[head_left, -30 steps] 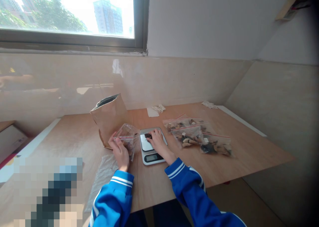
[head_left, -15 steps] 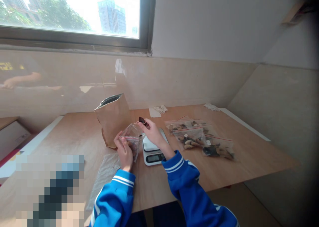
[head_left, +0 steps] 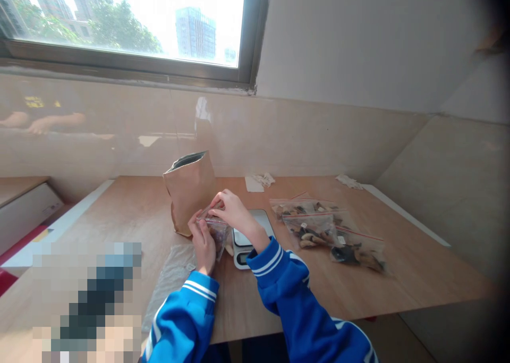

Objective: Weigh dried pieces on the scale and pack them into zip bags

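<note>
My left hand (head_left: 202, 238) grips a small clear zip bag (head_left: 217, 230) and holds it upright just left of a small digital kitchen scale (head_left: 252, 239). My right hand (head_left: 232, 210) is at the bag's mouth with its fingers bunched over the opening; what they pinch is hidden. An open brown paper pouch (head_left: 190, 189) stands right behind both hands. Both arms wear blue sleeves with white stripes.
Three filled zip bags (head_left: 319, 228) of dark and pale dried pieces lie to the right of the scale. Empty clear plastic bags (head_left: 169, 278) lie near the front edge on the left. Crumpled paper (head_left: 261, 180) sits by the back wall. A blurred patch covers the lower left.
My right hand lifted a dark piece off the scale's plate and carried it left to the mouth of the clear bag. The left hand kept holding the bag.
</note>
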Available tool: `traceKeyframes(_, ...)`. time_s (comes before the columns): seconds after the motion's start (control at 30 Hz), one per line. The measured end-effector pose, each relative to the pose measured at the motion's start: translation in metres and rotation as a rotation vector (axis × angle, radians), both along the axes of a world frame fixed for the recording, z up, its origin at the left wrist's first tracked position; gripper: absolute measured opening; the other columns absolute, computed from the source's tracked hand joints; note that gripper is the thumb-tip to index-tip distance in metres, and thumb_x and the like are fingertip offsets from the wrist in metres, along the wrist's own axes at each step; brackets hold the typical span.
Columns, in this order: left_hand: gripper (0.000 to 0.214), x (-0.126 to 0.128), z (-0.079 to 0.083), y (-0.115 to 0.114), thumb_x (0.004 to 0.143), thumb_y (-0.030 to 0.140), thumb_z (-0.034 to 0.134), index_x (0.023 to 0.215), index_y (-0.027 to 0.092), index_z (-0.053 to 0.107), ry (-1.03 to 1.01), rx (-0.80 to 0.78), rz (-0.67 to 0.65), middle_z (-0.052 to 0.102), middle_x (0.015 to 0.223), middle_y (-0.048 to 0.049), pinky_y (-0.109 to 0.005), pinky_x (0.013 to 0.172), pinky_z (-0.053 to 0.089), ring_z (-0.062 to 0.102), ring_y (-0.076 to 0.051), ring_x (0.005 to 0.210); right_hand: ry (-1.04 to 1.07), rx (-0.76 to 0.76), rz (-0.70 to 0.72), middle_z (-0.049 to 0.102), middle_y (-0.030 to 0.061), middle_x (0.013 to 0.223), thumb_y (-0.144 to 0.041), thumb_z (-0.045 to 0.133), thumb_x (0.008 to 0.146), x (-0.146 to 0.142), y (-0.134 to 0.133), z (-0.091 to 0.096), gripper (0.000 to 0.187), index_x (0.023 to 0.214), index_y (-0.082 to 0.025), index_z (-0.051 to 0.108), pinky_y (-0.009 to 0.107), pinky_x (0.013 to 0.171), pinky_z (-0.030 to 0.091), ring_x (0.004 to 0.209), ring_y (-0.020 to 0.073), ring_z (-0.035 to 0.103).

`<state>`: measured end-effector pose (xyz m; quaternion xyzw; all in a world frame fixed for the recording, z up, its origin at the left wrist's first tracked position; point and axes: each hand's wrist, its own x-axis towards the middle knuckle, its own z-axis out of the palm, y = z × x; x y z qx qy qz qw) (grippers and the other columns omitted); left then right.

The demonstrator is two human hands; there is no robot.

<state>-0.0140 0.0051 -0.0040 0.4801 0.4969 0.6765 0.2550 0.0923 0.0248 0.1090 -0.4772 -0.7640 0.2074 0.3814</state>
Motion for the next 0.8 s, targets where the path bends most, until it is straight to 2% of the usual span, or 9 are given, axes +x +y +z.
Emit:
traceKeyframes(0.1, 0.044, -0.001, 0.0, 0.001, 0.096, 0.051, 0.034, 0.124, 0.019, 0.043, -0.03, -0.021, 0.012, 0.06, 0.124, -0.0136, -0.037, 0.096, 0.047, 0.061, -0.02, 0.112, 0.083, 0.087, -0.022, 0.062, 0.0037, 0.094, -0.024, 0.055, 0.091, 0.009, -0.006, -0.004, 0.009, 0.088, -0.019, 0.063, 0.03, 0.086, 0.046, 0.093, 0.0167, 0.059)
traceKeyframes(0.23, 0.042, 0.0, 0.005, 0.001, 0.097, 0.05, 0.033, 0.125, 0.019, 0.04, -0.141, 0.003, -0.005, 0.059, 0.127, -0.0168, -0.038, 0.097, 0.048, 0.063, -0.021, 0.111, 0.268, 0.153, -0.311, 0.063, 0.0058, 0.096, -0.021, 0.039, 0.096, 0.024, -0.031, -0.036, 0.021, 0.095, -0.02, 0.06, 0.031, 0.082, 0.048, 0.091, 0.018, 0.06)
traceKeyframes(0.3, 0.041, 0.0, 0.01, -0.001, 0.097, 0.049, 0.032, 0.124, 0.019, 0.039, -0.189, 0.024, 0.017, 0.058, 0.129, -0.0185, -0.038, 0.097, 0.048, 0.063, -0.022, 0.111, 0.156, 0.138, -0.351, 0.063, 0.0072, 0.096, -0.018, 0.039, 0.094, 0.024, -0.048, -0.06, 0.021, 0.094, -0.02, 0.06, 0.035, 0.084, 0.047, 0.094, 0.0211, 0.058)
traceKeyframes(0.37, 0.04, 0.001, 0.015, -0.003, 0.097, 0.049, 0.031, 0.122, 0.019, 0.04, -0.217, 0.028, 0.058, 0.058, 0.13, -0.0188, -0.039, 0.098, 0.048, 0.062, -0.022, 0.111, -0.083, 0.124, -0.294, 0.064, 0.0088, 0.102, -0.018, 0.045, 0.091, 0.019, -0.066, -0.081, 0.018, 0.098, -0.021, 0.062, 0.042, 0.092, 0.043, 0.104, 0.0258, 0.055)
traceKeyframes(0.43, 0.039, 0.0, 0.017, -0.004, 0.098, 0.05, 0.03, 0.12, 0.019, 0.041, -0.224, 0.011, 0.088, 0.059, 0.129, -0.0182, -0.039, 0.099, 0.047, 0.063, -0.021, 0.111, -0.323, 0.125, -0.226, 0.063, 0.0108, 0.113, -0.02, 0.053, 0.089, 0.01, -0.08, -0.097, 0.017, 0.102, -0.021, 0.063, 0.051, 0.102, 0.034, 0.115, 0.0309, 0.049)
traceKeyframes(0.5, 0.038, 0.0, 0.017, -0.003, 0.098, 0.05, 0.029, 0.119, 0.02, 0.04, -0.232, -0.007, 0.086, 0.06, 0.128, -0.0174, -0.038, 0.098, 0.048, 0.064, -0.021, 0.109, -0.493, 0.122, -0.187, 0.063, 0.0123, 0.114, -0.016, 0.055, 0.087, 0.002, -0.089, -0.106, 0.02, 0.104, -0.02, 0.064, 0.055, 0.106, 0.028, 0.119, 0.0324, 0.047)
traceKeyframes(0.6, 0.037, -0.002, 0.015, -0.002, 0.098, 0.049, 0.027, 0.119, 0.021, 0.039, -0.248, -0.009, 0.07, 0.06, 0.128, -0.0175, -0.039, 0.097, 0.049, 0.066, -0.021, 0.105, -0.589, 0.114, -0.15, 0.066, 0.0115, 0.104, -0.004, 0.05, 0.083, -0.004, -0.096, -0.11, 0.03, 0.104, -0.019, 0.064, 0.05, 0.104, 0.033, 0.111, 0.0294, 0.053)
traceKeyframes(0.67, 0.037, -0.002, 0.015, -0.001, 0.098, 0.049, 0.028, 0.119, 0.02, 0.038, -0.257, 0.002, 0.072, 0.06, 0.127, -0.0179, -0.04, 0.098, 0.049, 0.066, -0.021, 0.105, -0.549, 0.119, -0.121, 0.067, 0.0094, 0.101, 0.0, 0.048, 0.082, -0.003, -0.097, -0.108, 0.034, 0.104, -0.021, 0.063, 0.047, 0.101, 0.037, 0.104, 0.0275, 0.056)
traceKeyframes(0.8, 0.037, -0.002, 0.013, -0.002, 0.098, 0.048, 0.027, 0.12, 0.02, 0.037, -0.27, 0.049, 0.039, 0.057, 0.131, -0.0192, -0.04, 0.097, 0.05, 0.064, -0.021, 0.108, -0.21, 0.163, -0.168, 0.068, 0.0056, 0.098, -0.004, 0.049, 0.083, 0.011, -0.093, -0.081, 0.031, 0.104, -0.022, 0.062, 0.04, 0.09, 0.044, 0.094, 0.0232, 0.06)
